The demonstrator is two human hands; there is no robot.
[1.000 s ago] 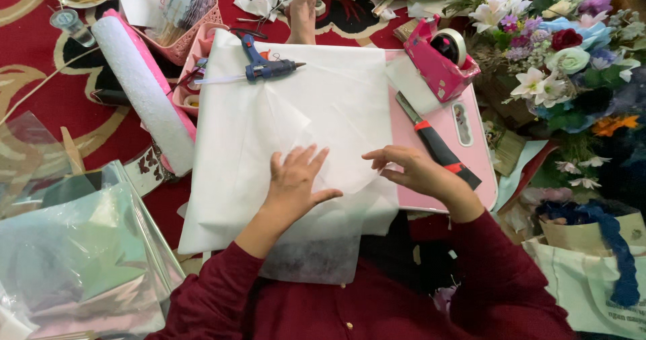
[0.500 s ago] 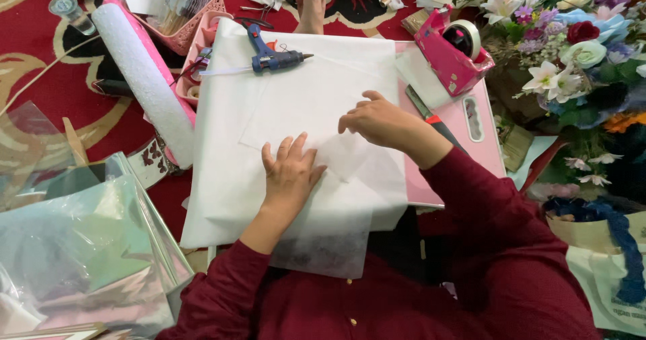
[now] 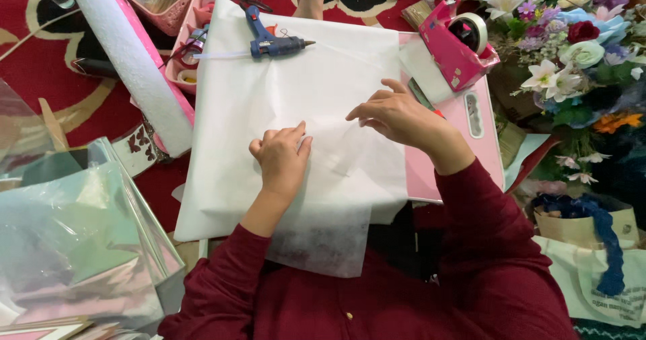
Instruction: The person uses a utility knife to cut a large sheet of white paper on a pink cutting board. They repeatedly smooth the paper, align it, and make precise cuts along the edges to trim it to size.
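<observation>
Your red patterned carpet runs under everything here, and over it sits the pink board, nearly covered by the big white sheet you have spread flat across it. The sheet's near edge hangs off toward your lap, with a thinner, see-through layer poking out below it. Off to your left lies a stack of shiny clear wrapping film, and to your right a heap of flowers, white, pink, purple and red. A white foam roll lies at an angle along the sheet's left edge.

Your left hand is down on the middle of the sheet, fingers curled in tight and knuckles up, pressing the paper. I can't tell whether it pinches a fold underneath. Your right hand rests just beside it to the right, fingers loosely bent and slightly spread, tips touching the sheet near a faint crease, holding nothing.

Up top, a pink tape dispenser stands on the board's far right corner. A blue glue gun lies on the sheet's far edge, nozzle pointing right.
</observation>
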